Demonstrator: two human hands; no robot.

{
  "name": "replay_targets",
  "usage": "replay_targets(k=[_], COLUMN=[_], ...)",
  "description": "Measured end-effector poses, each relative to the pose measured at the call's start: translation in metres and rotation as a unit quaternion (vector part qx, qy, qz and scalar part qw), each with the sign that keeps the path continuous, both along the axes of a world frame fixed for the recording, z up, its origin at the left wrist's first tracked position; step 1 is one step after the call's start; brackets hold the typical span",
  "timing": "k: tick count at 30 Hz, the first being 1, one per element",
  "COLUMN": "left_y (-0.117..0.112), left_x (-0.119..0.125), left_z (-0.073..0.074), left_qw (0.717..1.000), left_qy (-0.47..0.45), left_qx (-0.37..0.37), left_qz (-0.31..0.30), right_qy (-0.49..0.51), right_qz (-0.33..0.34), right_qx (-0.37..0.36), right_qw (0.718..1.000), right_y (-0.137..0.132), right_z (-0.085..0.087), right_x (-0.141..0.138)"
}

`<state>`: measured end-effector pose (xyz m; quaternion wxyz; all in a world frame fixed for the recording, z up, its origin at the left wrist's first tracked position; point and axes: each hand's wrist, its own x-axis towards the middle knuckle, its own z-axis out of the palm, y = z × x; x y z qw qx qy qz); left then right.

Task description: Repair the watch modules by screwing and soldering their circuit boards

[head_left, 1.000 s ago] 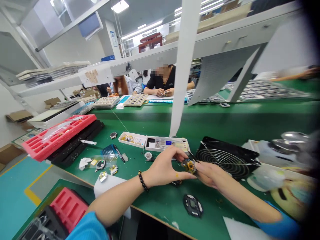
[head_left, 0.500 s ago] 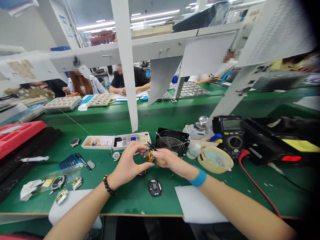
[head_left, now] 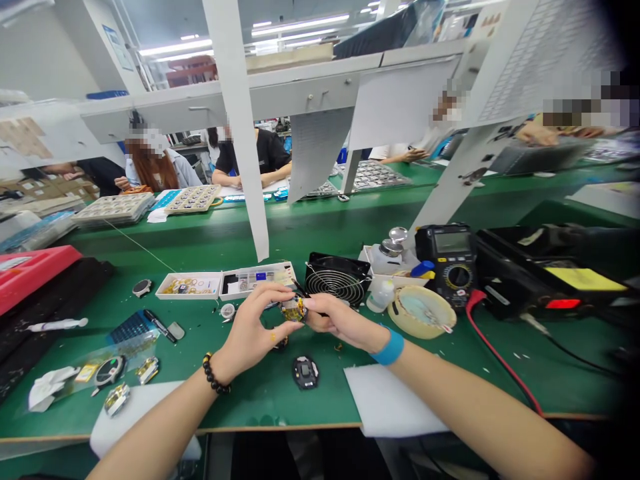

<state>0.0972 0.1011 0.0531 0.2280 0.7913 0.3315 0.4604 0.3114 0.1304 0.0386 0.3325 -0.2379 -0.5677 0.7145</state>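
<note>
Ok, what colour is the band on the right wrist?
Blue wristband, shown best in the head view.

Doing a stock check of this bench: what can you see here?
round module: 1, gold and black, between both hands
tweezers: 1, black, beside the module
multimeter: 1, black and yellow, right of the fan
cooling fan: 1, black, behind the hands
parts boxes: 2, white, left of the fan
tape roll: 1, beige, before the multimeter
test lead: 1, red, right of the tape roll
foam sheet: 1, white, below the right forearm
storage tray: 1, red, far left
left hand: 1, on the module
right hand: 1, on the module
</note>
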Motion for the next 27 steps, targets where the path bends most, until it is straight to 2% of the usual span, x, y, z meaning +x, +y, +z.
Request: replay_targets(k=[13,16,18,21,24,27], left_y=[-0.003,-0.001,0.001,0.002,0.001,0.001], left_x=[0.001,0.000,-0.001,-0.001,0.000,0.000], left_z=[0.002,0.002,0.002,0.000,-0.003,-0.005], left_qw=[0.999,0.999,0.997,0.993,0.990,0.989], left_qy=[-0.001,0.020,0.043,0.081,0.113,0.129], left_qx=[-0.052,-0.027,-0.001,0.022,0.023,0.023], left_qz=[-0.008,0.028,0.057,0.082,0.082,0.074], right_qy=[-0.032,-0.054,-0.071,-0.143,-0.230,-0.263], right_qz=[0.017,-0.024,-0.082,-0.163,-0.189,-0.199], right_qx=[0.019,0.035,0.057,0.114,0.150,0.173], right_qw=[0.999,0.998,0.993,0.970,0.943,0.928], right_y=[0.003,0.004,0.003,-0.001,-0.006,-0.007], right_z=[-0.003,-0.004,-0.004,-0.004,-0.005,-0.005], right_x=[0.002,0.002,0.001,0.000,-0.001,-0.003])
